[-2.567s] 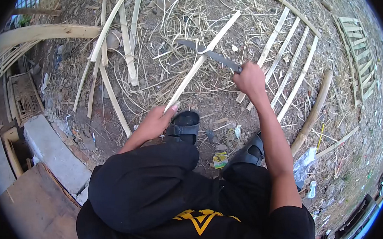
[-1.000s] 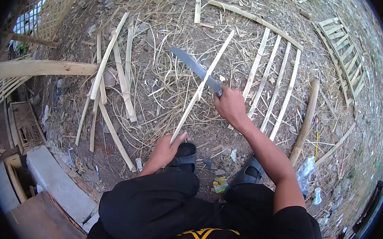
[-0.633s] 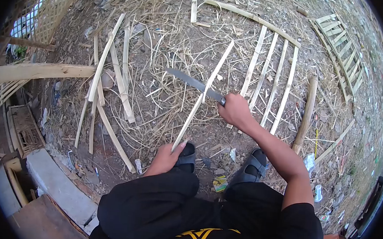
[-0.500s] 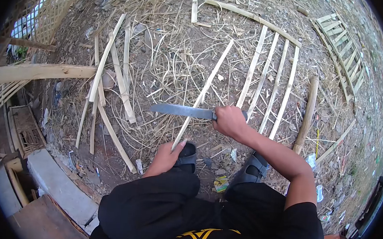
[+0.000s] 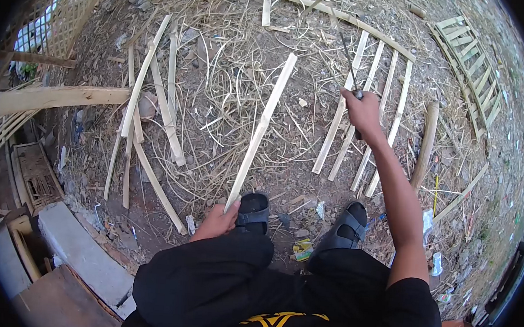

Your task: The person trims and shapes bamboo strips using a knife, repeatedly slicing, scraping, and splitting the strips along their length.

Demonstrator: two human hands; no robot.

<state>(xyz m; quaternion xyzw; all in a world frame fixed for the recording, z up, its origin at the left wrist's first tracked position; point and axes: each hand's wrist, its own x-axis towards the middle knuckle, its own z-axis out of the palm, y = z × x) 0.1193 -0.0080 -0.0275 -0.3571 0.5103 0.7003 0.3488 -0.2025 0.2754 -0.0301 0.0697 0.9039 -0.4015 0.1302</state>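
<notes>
My left hand point(image 5: 216, 221) is closed around the near end of a pale bamboo strip point(image 5: 262, 124), beside my left sandal. The strip slants up and away, its broad face toward me. Off to the right, my right hand point(image 5: 363, 115) grips the dark handle of a long knife point(image 5: 346, 51). Its blade points away from me and shows nearly edge-on, apart from the strip. Beneath that hand, several bamboo slats point(image 5: 339, 123) lie side by side on the ground, close to a curved crosspiece point(image 5: 368, 30).
More bamboo strips point(image 5: 167, 111) lie at left, near a thick plank point(image 5: 53, 101). A round bamboo pole point(image 5: 425, 144) and a slatted bamboo panel point(image 5: 472, 69) lie at right. Thin shavings point(image 5: 230, 100) cover the ground. A concrete block point(image 5: 85, 254) is at lower left.
My right hand has lifted the knife off the strip, moving up and right, and the blade has swung to point away. The strip has turned to show its broad face.
</notes>
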